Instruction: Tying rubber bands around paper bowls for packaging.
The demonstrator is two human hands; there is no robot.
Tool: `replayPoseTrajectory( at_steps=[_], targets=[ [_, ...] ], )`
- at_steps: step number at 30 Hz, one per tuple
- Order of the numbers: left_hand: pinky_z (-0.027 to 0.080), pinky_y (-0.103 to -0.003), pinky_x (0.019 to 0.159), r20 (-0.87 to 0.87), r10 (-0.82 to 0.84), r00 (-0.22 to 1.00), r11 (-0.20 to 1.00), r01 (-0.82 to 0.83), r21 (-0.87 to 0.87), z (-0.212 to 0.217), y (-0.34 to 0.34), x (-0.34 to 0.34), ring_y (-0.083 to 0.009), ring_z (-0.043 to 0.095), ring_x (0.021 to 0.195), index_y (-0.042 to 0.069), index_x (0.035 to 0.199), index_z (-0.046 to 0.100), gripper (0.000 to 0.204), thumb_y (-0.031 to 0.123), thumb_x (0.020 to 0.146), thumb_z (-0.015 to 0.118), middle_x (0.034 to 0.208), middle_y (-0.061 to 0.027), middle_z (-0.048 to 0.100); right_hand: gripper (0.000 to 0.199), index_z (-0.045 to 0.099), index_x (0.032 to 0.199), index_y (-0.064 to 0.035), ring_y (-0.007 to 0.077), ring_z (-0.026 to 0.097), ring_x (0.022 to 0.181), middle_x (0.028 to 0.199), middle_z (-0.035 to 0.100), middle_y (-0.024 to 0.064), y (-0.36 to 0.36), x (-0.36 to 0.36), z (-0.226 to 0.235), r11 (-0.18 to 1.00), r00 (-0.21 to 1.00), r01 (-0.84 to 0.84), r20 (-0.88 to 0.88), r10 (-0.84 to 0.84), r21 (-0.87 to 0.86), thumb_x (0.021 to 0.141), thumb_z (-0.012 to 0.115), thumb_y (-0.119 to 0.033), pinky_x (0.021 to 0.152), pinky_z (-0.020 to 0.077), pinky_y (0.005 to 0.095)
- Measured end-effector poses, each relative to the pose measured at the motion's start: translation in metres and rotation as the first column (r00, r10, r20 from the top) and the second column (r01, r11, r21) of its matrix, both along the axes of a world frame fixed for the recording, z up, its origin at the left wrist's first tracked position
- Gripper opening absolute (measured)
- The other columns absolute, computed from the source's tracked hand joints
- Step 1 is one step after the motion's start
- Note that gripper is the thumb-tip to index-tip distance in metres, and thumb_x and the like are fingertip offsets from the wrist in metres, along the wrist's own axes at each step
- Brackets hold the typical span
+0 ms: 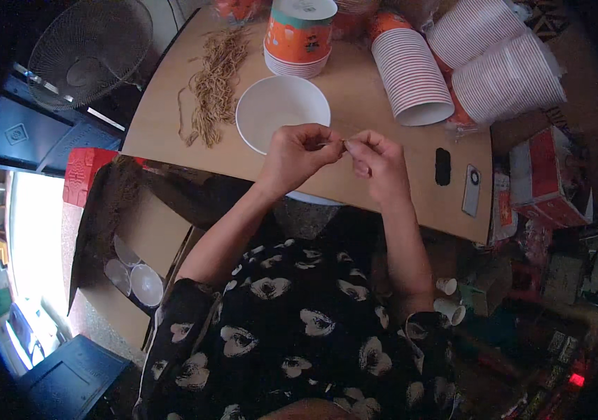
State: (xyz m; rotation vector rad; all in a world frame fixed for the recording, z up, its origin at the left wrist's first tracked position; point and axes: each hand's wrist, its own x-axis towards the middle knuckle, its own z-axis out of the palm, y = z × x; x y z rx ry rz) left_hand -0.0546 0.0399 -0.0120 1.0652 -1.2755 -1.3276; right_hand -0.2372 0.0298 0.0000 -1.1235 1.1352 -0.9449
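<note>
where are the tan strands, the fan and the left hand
Tan strands (pixel 218 80), head view: middle of the bundle.
Fan (pixel 92 54), head view: wire grille.
Left hand (pixel 295 154), head view: back of the hand.

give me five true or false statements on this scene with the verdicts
1. The tan string bundle lies left of the white bowl. True.
2. The hands are held wide apart. False: the left hand and right hand are close together at the fingertips.
3. The black oval object lies right of the hands. True.
4. The bowl is dark blue. False: it is white.
5. A wire-caged fan stands left of the table. True.
</note>
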Motion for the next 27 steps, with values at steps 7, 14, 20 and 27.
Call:
replayPoseTrajectory(
  at_steps=[7,14,20,27],
  targets=[
    [0.055,-0.023,0.074,-0.057,-0.027,0.998,0.998,0.03,0.059,0.003,0.002,0.001,-0.009,0.065,0.08,-0.006,0.101,0.071,0.017,0.004,0.087,0.07,0.089,-0.0054,0.072,0.012,0.063,0.082,-0.003,0.0038,0.041,0.049,0.063,0.049,-0.0049,-0.002,0.0,-0.006,0.99,0.96,0.004,0.278,-0.043,0.138,0.085,0.071,-0.011,0.045,0.0306,0.0205],
    [0.055,-0.024,0.072,-0.126,-0.027,0.992,0.997,0.036,0.069,-0.007,-0.002,0.002,-0.0091,0.065,0.078,-0.006,0.1,0.07,0.017,0.007,0.089,0.07,0.088,-0.0066,0.072,0.014,0.064,0.085,-0.002,0.0042,0.041,0.048,0.063,0.05,-0.004,0.0,0.002,-0.005,0.99,0.971,0.011,0.234,-0.044,0.142,0.088,0.07,-0.014,0.043,0.0299,0.0202],
    [0.053,-0.024,0.072,-0.139,-0.068,0.988,0.993,0.081,0.091,-0.004,-0.003,0.005,-0.0088,0.064,0.077,-0.005,0.101,0.068,0.02,0.014,0.093,0.067,0.087,-0.0056,0.07,0.017,0.066,0.097,0.0001,0.0052,0.047,0.05,0.072,0.06,-0.0001,0.007,0.001,0.01,0.992,0.978,0.096,0.18,-0.109,0.081,0.092,0.065,-0.016,0.043,0.034,0.0208],
    [0.053,-0.026,0.08,-0.208,-0.178,0.962,0.974,0.203,0.104,-0.007,-0.005,0.01,-0.0107,0.064,0.085,0.0,0.106,0.066,0.023,0.02,0.096,0.065,0.093,-0.0041,0.069,0.011,0.066,0.096,-0.002,0.0024,0.053,0.065,0.078,0.063,-0.0025,0.008,0.004,0.007,0.986,0.994,-0.032,-0.109,0.015,-0.162,0.092,0.066,-0.012,0.055,0.0416,0.0191]
  ],
)
